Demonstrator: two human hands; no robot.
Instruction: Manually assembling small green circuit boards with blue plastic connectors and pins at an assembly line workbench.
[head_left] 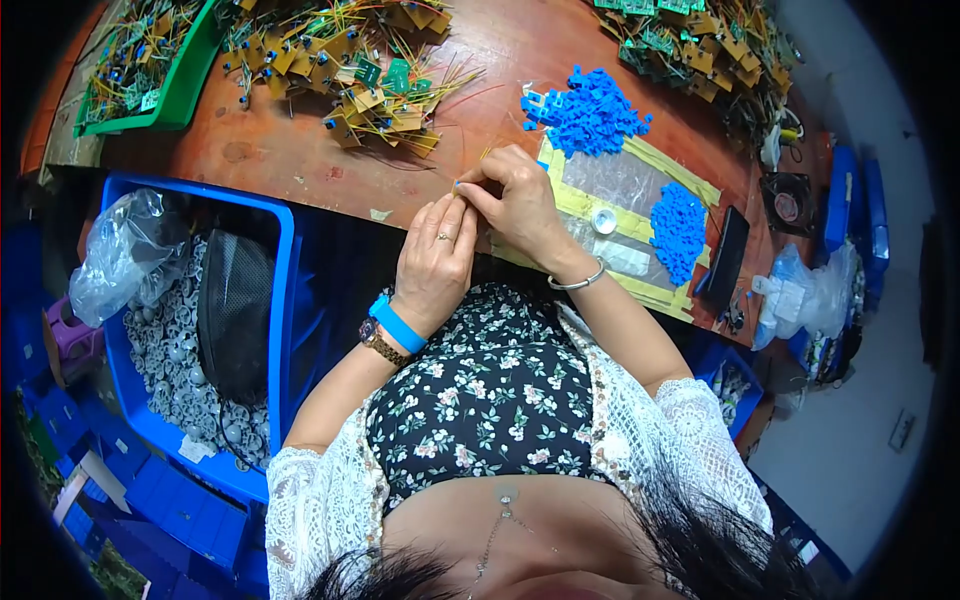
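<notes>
At the table's front edge my two hands meet, fingertips together. My left hand [437,258] is closed, its fingers pressed together and pointing up at the right hand's fingertips. With thumb and forefinger my right hand [522,205] pinches at the same spot, where a tiny bit of blue shows. The fingers cover most of whatever is there. Thin yellow wire ends show just above the right knuckles. Closest to the right hand are a heap of small blue plastic parts [592,115] and a small round white container [604,220] on a taped clear sheet [600,178].
A second pile of blue parts [678,232] lies at the right, beside a black stand-like object [725,258]. Wired brown and green boards [380,95] spread across the back left, near a green tray [165,122]. Below left stands a blue bin [284,330] of grey round parts.
</notes>
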